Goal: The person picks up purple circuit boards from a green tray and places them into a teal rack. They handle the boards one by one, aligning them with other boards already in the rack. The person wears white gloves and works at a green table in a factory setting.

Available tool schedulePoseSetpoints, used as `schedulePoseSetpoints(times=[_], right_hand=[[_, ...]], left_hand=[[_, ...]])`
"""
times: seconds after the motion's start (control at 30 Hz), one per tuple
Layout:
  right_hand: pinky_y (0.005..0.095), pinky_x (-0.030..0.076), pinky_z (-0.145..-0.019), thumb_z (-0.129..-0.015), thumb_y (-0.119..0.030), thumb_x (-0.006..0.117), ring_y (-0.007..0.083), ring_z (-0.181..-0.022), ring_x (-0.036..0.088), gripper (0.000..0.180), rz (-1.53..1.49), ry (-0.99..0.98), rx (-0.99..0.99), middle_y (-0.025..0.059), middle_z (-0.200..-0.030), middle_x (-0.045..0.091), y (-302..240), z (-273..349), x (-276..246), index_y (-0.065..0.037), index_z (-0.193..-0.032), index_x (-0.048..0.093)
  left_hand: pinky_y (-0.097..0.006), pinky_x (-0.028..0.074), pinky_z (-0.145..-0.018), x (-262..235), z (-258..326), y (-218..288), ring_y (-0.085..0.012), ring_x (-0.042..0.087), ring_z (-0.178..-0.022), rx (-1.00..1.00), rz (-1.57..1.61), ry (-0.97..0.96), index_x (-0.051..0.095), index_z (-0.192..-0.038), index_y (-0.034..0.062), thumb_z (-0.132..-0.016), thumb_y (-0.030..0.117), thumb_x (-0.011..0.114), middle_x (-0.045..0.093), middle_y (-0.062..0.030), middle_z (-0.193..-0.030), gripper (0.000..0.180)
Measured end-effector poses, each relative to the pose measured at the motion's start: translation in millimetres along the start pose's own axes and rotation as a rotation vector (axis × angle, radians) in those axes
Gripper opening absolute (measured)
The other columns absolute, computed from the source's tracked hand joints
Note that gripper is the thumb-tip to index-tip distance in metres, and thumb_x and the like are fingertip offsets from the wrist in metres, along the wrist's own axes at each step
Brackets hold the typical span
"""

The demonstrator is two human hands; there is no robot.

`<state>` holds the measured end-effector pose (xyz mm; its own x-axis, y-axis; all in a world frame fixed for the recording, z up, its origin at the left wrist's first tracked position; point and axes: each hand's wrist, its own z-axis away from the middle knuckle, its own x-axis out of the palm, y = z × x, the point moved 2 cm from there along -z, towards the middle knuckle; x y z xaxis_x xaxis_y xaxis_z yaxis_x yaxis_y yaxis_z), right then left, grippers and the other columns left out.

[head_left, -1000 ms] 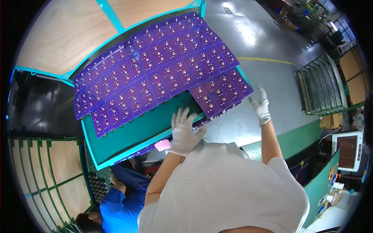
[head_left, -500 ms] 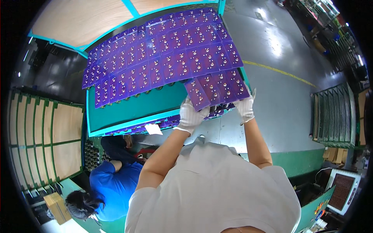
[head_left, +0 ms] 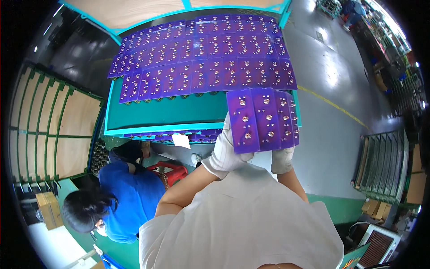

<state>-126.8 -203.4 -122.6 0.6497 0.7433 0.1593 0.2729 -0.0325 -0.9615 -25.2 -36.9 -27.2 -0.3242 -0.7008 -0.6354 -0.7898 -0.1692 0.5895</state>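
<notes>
Change: purple panel point(head_left: 263, 120) now lifted clear of far rows point(head_left: 201, 58) on teal rack point(head_left: 165, 114) | left hand point(head_left: 225, 151), right hand point(head_left: 282, 158): gloved fingers clamped on its near edge | Position: near-right, over the rack's corner.

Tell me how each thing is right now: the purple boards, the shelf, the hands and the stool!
Purple panel: lifted, held flat in both hands at its near edge.
Left hand: white glove on, gripping the panel's left side.
Right hand: white glove on, mostly hidden under the panel.
Purple boards: lying flat in rows on the shelf.
Teal shelf: front strip bare.
Red stool: standing on the floor, partly hidden.
</notes>
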Motion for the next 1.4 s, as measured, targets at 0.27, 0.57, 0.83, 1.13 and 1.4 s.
schedulePoseSetpoints(times=[0.27,0.57,0.83,1.13,1.4], right_hand=[[0.0329,0.050,-0.096,-0.096,-0.021,0.056,0.0164,-0.120,0.053,0.050,-0.534,-0.079,0.196,0.0058,-0.134,0.051,-40.5,-7.3,46.7,-0.008,-0.141,0.039],[0.0355,0.049,-0.098,-0.097,-0.012,0.050,0.0199,-0.121,0.052,0.046,-0.776,-0.248,0.219,0.0086,-0.139,0.049,-13.4,-17.7,60.9,-0.012,-0.142,0.040],[0.0375,0.045,-0.100,-0.095,-0.015,0.052,0.0214,-0.123,0.051,0.053,-0.373,-0.289,-0.102,0.0112,-0.138,0.049,-39.5,-18.8,60.3,-0.005,-0.144,0.035],[0.0363,0.024,-0.115,-0.100,-0.030,0.042,0.0232,-0.140,0.031,0.057,1.349,-0.481,-0.615,0.0115,-0.150,0.034,-24.8,-50.4,25.6,-0.004,-0.148,0.028],[0.0364,0.026,-0.114,-0.100,-0.030,0.042,0.0230,-0.138,0.033,0.055,0.681,-0.382,-0.394,0.0113,-0.149,0.036,-34.0,-46.7,55.0,-0.005,-0.147,0.029]], left_hand=[[-0.036,0.044,-0.101,-23.2,21.9,1.5,-0.0208,0.049,-0.121,-0.291,0.389,0.147,0.038,-0.141,0.0097,-0.092,0.027,0.053,0.048,-0.0077,-0.135,0.054],[-0.038,0.044,-0.101,-39.1,35.6,2.0,-0.0288,0.047,-0.125,-0.357,0.236,0.220,0.042,-0.141,0.0097,-0.081,0.030,0.067,0.039,-0.0160,-0.141,0.068],[-0.040,0.043,-0.103,-54.4,31.2,18.8,-0.0382,0.040,-0.134,-0.138,0.144,0.287,0.044,-0.140,0.0056,-0.070,0.032,0.081,0.026,-0.0253,-0.150,0.083],[-0.046,0.023,-0.116,-39.1,15.4,9.1,-0.0345,0.027,-0.141,0.067,-0.050,0.263,0.042,-0.143,0.0093,-0.088,0.043,0.062,0.035,-0.0146,-0.150,0.067],[-0.041,0.021,-0.117,-61.3,21.5,30.8,-0.0385,0.024,-0.142,0.103,-0.086,0.342,0.036,-0.147,0.0108,-0.083,0.041,0.069,0.033,-0.0141,-0.151,0.078]])
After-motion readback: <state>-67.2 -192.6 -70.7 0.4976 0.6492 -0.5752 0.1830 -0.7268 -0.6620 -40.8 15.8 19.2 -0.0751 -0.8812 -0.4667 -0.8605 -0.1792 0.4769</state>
